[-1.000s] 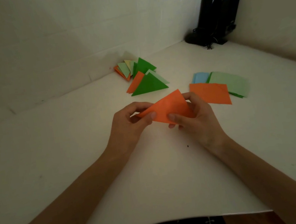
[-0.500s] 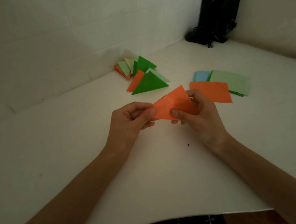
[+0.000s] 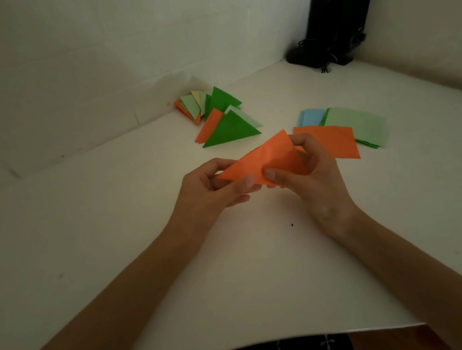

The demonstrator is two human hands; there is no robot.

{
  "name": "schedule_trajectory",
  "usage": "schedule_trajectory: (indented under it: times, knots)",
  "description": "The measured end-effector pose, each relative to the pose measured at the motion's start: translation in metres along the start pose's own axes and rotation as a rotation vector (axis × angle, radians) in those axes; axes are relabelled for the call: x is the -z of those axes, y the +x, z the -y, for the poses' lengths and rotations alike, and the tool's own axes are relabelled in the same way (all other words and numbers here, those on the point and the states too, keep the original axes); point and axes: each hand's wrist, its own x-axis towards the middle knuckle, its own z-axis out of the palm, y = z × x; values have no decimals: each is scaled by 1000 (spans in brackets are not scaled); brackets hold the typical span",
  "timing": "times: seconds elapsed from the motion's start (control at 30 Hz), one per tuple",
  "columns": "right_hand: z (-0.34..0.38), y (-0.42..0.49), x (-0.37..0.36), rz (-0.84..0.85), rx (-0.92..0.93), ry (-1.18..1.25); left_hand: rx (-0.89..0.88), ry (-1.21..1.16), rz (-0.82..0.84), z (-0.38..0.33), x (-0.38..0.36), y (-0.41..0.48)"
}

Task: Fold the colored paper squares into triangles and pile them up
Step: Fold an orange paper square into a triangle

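An orange paper (image 3: 266, 160), folded into a triangle, is held just above the white table (image 3: 112, 219). My left hand (image 3: 211, 189) pinches its left corner between thumb and fingers. My right hand (image 3: 308, 167) pinches its right side, thumb on the front face. Behind them lies a loose pile of folded triangles (image 3: 222, 117) in green, orange, pale green and yellow. To the right lies a stack of flat squares (image 3: 344, 133), orange on top of pale green, with blue showing behind.
Two black speakers (image 3: 333, 20) with cables stand in the far right corner against the white walls. The table's front edge (image 3: 275, 342) runs close to my body.
The orange triangle has tilted a little, its top corner now higher and further right. Both hands keep their pinch and have shifted slightly along the paper.
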Motion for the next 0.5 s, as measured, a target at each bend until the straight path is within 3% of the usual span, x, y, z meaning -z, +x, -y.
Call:
schedule_trajectory:
  times: [0.1, 0.2, 0.3, 0.5]
  knots:
    - [1, -1, -1, -7, -26, 12, 8, 3, -63, 2, -3, 0]
    - [3, -1, -2, 45, -145, 236, 35, -150, -163, 4, -5, 2]
    - [3, 0, -6, 116, -120, 60, 49, -216, -174, 4, -7, 1]
    - [0, 0, -7, 29, -85, -93, 54, -95, -161, 4, -10, 0]
